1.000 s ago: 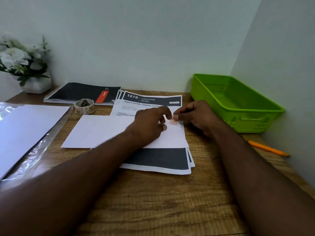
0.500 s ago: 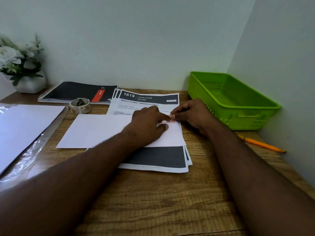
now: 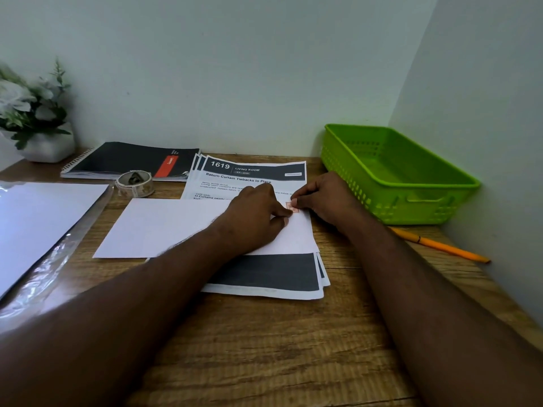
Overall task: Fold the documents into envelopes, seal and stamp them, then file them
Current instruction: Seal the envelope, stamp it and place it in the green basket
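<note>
Stamping step in progress, judging from the position of things

Small reddish stamp [image 3: 292,207] flat on the top right corner of the white envelope [image 3: 176,227], caught between both hands. Left hand [image 3: 255,214] lying on the envelope, fingers curled, fingertip pressed on the left edge of the stamp. Right hand [image 3: 320,201] just to the right of that contact point, fingers curled inward, fingertips on the right edge of the stamp; pressing or pinching, cannot tell for sure, but the stamp looks already down on the paper. Both hands touching the stamp, almost touching each other.

Directly under the grip: the envelope, lying across a stack of printed documents [image 3: 264,277] with dark header bars, several sheets fanned. To the left of the grip and a bit farther from the body, a roll of stamps [image 3: 135,183]. To the right of the grip, near, a green basket [image 3: 402,207], nothing visible inside. Nearer to the body on the right, an orange pencil [image 3: 435,245]. Far left of the grip, more white envelopes in a clear plastic wrap [image 3: 44,224].

Progress, as a judgement: one envelope apparently filled and closed, now receiving its stamp. Not yet filed, since the basket shows no envelope. Several documents left to fold, seal, stamp and file, so an early stage of the whole task
</note>
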### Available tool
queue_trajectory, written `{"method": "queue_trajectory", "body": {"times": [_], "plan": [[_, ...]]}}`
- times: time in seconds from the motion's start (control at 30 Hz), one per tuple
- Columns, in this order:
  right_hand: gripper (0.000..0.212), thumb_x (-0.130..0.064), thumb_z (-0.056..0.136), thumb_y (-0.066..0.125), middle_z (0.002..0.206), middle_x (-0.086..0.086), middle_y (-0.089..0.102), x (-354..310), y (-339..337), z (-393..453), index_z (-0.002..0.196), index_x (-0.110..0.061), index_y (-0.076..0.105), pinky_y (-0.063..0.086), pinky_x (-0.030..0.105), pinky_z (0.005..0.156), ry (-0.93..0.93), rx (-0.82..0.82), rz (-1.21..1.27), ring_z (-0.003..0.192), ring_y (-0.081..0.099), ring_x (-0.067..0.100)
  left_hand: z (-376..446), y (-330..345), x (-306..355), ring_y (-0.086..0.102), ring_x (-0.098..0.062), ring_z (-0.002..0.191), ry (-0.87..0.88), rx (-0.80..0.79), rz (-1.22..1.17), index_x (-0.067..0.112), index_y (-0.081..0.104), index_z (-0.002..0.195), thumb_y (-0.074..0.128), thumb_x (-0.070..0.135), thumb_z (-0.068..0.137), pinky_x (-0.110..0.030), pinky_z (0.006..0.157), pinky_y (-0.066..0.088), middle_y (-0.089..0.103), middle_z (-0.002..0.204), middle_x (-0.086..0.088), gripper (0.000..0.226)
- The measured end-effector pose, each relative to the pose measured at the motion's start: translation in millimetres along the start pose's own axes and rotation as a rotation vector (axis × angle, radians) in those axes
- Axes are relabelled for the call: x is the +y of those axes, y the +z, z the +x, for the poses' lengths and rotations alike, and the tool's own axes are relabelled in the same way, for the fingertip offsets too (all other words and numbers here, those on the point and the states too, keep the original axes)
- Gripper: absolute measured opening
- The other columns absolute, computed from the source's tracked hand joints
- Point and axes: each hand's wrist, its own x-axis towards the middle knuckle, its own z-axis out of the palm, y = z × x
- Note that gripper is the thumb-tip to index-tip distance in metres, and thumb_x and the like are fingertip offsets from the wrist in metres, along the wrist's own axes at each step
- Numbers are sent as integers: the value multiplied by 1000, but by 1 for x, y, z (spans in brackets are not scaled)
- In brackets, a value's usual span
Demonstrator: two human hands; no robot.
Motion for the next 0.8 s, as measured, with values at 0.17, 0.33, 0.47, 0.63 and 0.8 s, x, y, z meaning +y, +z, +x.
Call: {"method": "queue_trajectory", "body": {"times": [0.17,0.33,0.47,0.63,0.8], "plan": [[10,-7,68,82,71,6,72,2,2,3,75,-8,76,51,29,65,10,28,-39,64,62,13,0,-1,-1,49,-24,104,1,2,-42,25,68,119,55,33,94,-29,89,38,54,107,-7,29],[12,-11,66,84,66,8,70,5,4,8,67,-8,73,52,35,60,39,94,-82,59,60,17,0,0,-2,48,-24,107,-19,3,-63,25,68,119,56,34,94,-31,92,38,53,109,-6,29],[24,-23,70,82,63,4,66,6,8,8,58,-14,63,50,35,60,11,188,-212,60,59,19,0,0,-2,47,-24,108,-32,11,-82,25,68,118,57,34,93,-32,94,38,52,109,-6,29],[30,-26,71,82,57,4,58,4,3,6,61,-10,59,41,33,55,28,155,-73,53,49,17,0,1,-2,48,-23,107,-46,25,-88,24,67,119,58,34,92,-29,92,39,54,110,-7,30],[31,-28,67,84,62,4,59,3,7,5,65,-9,60,39,30,55,-1,119,-206,58,52,18,0,2,-3,47,-24,107,-34,14,-89,26,68,118,58,34,92,-29,90,38,52,109,-7,29]]}}
